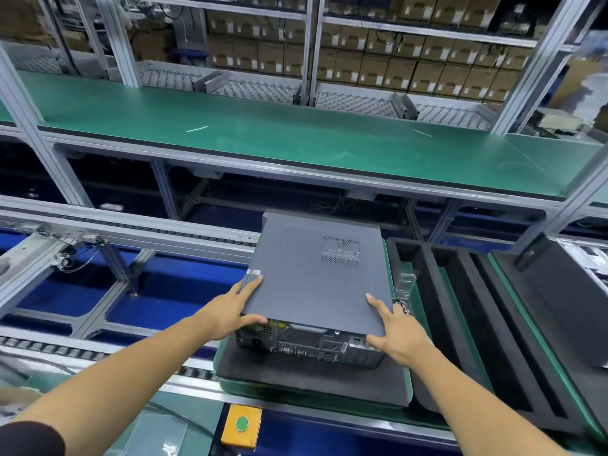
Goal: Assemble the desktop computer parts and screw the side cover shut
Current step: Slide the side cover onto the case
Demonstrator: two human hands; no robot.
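Side cover (pixel 312 274) already on computer case (pixel 309 340). My left hand (pixel 235 311) and right hand (pixel 399 337) grip cover's near corners, thumbs under edge. Screws probably still left; no screwdriver visible.

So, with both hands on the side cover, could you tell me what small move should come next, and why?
Probably slide the side cover fully home: the left hand and right hand grip its near corners, and no screwdriver or screws are visible yet.
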